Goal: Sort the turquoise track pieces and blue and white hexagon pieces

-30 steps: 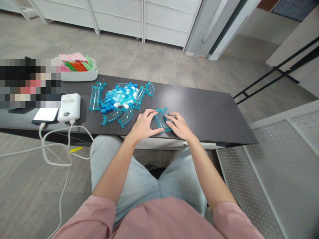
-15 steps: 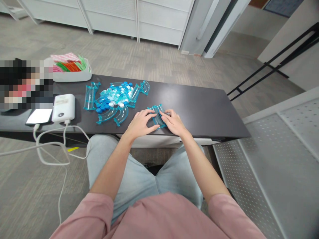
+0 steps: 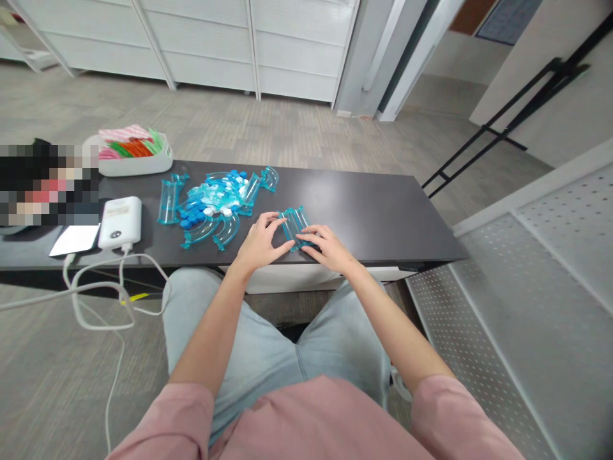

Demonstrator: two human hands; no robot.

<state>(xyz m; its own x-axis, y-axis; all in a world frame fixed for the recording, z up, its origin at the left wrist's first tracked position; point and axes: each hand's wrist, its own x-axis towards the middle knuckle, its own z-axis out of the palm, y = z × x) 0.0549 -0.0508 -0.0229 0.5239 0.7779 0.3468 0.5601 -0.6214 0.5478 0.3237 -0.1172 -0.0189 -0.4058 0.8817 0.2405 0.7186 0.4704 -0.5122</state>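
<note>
On the dark tabletop in front of me lie straight, clear blue plastic track pieces [image 3: 295, 221], side by side. My left hand [image 3: 261, 241] holds their left side, thumb at the near end and fingers farther up. From the right, my right hand [image 3: 326, 248] has its bent fingers on their right side and near end. How many pieces lie together I cannot tell. To the left is a pile of small blue and white plastic pieces [image 3: 218, 195]. Curved clear track pieces [image 3: 226, 231] sit at its near side, and a straight track piece [image 3: 168, 203] stands left of it.
A white power bank [image 3: 121, 222] with white cables [image 3: 96, 275] rests at the left, beside a phone [image 3: 75, 240]. Behind them is a white basket [image 3: 136, 166] of colourful strips. The dark table [image 3: 364, 211] reaches to the right, near a perforated white panel [image 3: 522, 332].
My right hand has shifted, its fingers now lower and more spread on the right side of the track pieces. More of the pieces shows. The view has tilted slightly.
</note>
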